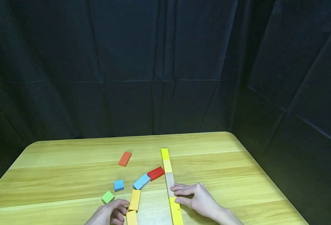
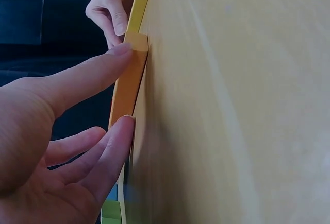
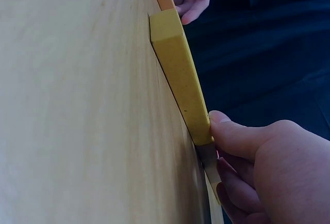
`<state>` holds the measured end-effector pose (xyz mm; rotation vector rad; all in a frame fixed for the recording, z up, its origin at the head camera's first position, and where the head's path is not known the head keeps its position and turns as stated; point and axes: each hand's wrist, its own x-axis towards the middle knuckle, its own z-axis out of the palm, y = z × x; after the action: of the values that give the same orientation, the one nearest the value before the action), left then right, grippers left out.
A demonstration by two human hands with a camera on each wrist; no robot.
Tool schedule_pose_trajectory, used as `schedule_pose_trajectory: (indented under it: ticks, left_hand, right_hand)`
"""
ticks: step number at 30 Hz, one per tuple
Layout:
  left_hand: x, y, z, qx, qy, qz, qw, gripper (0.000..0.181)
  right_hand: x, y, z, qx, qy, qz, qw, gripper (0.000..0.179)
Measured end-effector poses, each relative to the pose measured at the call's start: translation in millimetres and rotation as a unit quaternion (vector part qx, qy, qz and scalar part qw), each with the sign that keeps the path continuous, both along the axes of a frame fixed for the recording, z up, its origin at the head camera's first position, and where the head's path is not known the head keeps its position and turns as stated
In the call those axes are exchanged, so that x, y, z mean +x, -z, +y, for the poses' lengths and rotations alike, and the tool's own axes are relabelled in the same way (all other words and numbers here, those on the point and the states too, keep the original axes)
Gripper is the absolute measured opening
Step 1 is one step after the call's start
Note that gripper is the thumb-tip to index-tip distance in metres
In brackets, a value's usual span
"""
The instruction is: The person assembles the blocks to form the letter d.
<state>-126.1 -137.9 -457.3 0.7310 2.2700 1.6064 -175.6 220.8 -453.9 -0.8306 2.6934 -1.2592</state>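
My left hand (image 1: 109,212) is beside two orange blocks, an upper one (image 1: 134,200) and a lower one (image 1: 131,218); a fingertip touches the upper one's left side. In the left wrist view, the thumb and a finger rest along an orange block (image 2: 130,82). On the other side, my right hand (image 1: 200,200) has its thumb on a long yellow block (image 1: 176,211) and its fingertips on a greyish block (image 1: 169,182). These two lie in a straight row with a cream block (image 1: 167,166) and a small yellow block (image 1: 165,153).
A light blue block (image 1: 141,181) and a red block (image 1: 155,173) curve from the orange blocks to the row. Loose on the wooden table (image 1: 238,175) are an orange-red block (image 1: 125,158), a blue block (image 1: 119,185) and a green block (image 1: 108,197). Dark cloth (image 1: 126,62) hangs behind.
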Motion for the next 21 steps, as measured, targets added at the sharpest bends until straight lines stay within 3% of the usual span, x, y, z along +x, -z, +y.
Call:
schedule_pose_trajectory:
  ticks: [21]
  left_hand:
    - [0.4,0.1,2.1,-0.001,-0.002,0.002,1.0000,0.061]
  right_hand:
    - [-0.4,-0.1,-0.3,0.001,0.000,-0.003,1.0000,0.033]
